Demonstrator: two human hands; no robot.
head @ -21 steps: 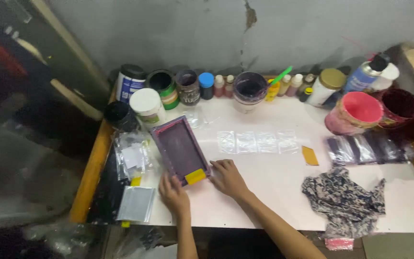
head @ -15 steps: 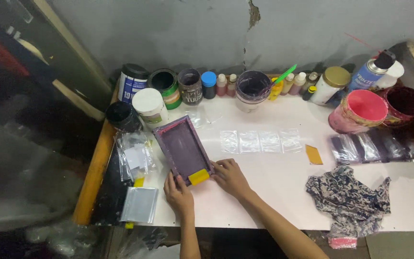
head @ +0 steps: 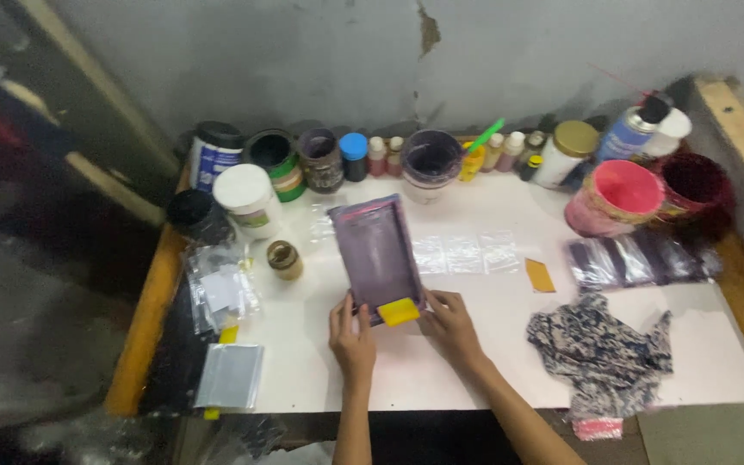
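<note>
A purple rectangular frame point(head: 378, 255) lies flat on the white table point(head: 475, 370) just left of the middle of the picture, its long side running slightly tilted from upper left to lower right. The left hand point(head: 351, 331) holds the frame's near left corner, fingers curled against the edge; the right hand point(head: 451, 323) rests at the near right corner, fingers loosely spread and touching the frame. Between the two hands, on the frame's near end, sits a small yellow scraper point(head: 398, 311). Just right of the frame a row of clear plastic bags point(head: 467, 253) lies flat, with a small orange card point(head: 539, 275) beyond them. A patterned rag point(head: 600, 349) is crumpled at lower right. Along the wall at the top stand paint jars point(head: 320, 159), small bottles point(head: 378, 155), a dark bowl point(head: 430, 159) and a spray can point(head: 635, 129); a pink tub point(head: 617, 196) sits at upper right. A small brass-coloured jar point(head: 285, 259) stands left of the frame, near a white-lidded tub point(head: 245, 196).
</note>
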